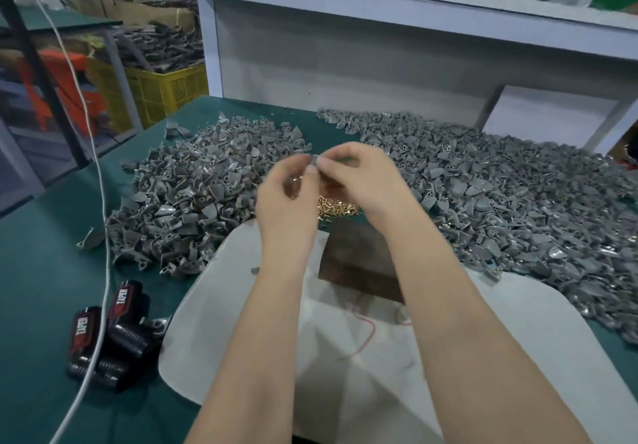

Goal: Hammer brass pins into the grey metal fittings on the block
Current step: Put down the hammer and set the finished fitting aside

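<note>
Both my hands are raised above the table's middle, blurred by motion. My left hand (288, 198) and my right hand (362, 177) meet at the fingertips and pinch a small grey metal fitting (315, 159) between them. Brass shows inside my left palm; whether it holds pins I cannot tell. A small heap of brass pins (336, 208) lies on the table under my hands. The dark brown block (355, 264) sits nearer to me, partly behind my right forearm. No hammer is in view.
Two big heaps of grey fittings cover the green table, one at left (200, 188), one at right (518, 195). A white mat (241, 322) lies in front. Two black battery packs (110, 336) and a white cable (103, 236) lie at left. A white shelf (379, 29) stands behind.
</note>
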`<state>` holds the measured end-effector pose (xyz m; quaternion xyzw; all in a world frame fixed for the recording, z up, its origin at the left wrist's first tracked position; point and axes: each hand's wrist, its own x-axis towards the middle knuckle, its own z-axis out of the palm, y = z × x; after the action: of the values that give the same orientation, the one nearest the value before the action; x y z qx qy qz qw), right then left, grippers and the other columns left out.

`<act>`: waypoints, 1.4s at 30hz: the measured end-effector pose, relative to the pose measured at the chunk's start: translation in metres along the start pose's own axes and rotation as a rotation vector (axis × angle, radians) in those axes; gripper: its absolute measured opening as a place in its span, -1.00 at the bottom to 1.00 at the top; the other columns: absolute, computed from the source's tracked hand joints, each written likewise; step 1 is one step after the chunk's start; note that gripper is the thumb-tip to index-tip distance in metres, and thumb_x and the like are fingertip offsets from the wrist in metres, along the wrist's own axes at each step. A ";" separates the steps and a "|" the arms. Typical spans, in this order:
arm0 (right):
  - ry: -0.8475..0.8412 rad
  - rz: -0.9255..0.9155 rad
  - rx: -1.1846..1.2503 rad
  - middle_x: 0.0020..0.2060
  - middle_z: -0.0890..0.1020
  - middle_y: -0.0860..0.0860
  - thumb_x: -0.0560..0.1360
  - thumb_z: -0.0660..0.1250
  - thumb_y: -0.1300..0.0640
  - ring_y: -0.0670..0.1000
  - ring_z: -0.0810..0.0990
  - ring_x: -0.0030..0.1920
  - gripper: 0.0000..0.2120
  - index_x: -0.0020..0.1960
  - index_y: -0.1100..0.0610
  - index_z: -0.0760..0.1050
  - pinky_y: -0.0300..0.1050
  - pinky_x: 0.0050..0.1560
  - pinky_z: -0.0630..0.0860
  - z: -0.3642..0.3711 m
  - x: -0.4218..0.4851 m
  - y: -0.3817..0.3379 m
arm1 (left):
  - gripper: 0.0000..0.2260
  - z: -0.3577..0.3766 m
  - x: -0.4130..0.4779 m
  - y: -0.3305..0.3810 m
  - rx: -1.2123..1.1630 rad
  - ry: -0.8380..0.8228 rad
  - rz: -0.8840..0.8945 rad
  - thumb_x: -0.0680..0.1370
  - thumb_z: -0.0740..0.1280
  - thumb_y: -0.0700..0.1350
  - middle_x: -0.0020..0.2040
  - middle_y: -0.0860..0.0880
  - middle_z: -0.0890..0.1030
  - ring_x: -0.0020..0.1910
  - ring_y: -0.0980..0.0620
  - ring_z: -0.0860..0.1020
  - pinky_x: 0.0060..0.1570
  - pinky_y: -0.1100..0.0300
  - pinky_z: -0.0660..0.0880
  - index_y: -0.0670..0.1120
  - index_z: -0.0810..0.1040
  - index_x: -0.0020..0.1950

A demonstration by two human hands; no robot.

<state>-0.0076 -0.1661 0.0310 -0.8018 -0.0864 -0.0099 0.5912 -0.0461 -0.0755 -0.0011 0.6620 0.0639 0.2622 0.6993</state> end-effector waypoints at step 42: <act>0.417 -0.172 -0.210 -0.21 0.57 -0.11 0.56 0.24 0.24 -0.12 0.55 -0.16 -0.88 -0.04 0.07 0.52 -0.22 -0.03 0.48 -0.032 -0.028 0.019 | -0.91 0.019 -0.018 0.005 -0.523 -0.427 -0.436 0.60 0.22 -0.26 0.06 -0.17 0.62 0.07 -0.01 0.61 0.21 0.16 0.49 -0.12 0.46 -0.07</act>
<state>-0.0297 -0.2054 0.0189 -0.8292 -0.0290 -0.2346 0.5065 -0.0544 -0.1001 0.0010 0.4721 -0.0128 -0.0280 0.8810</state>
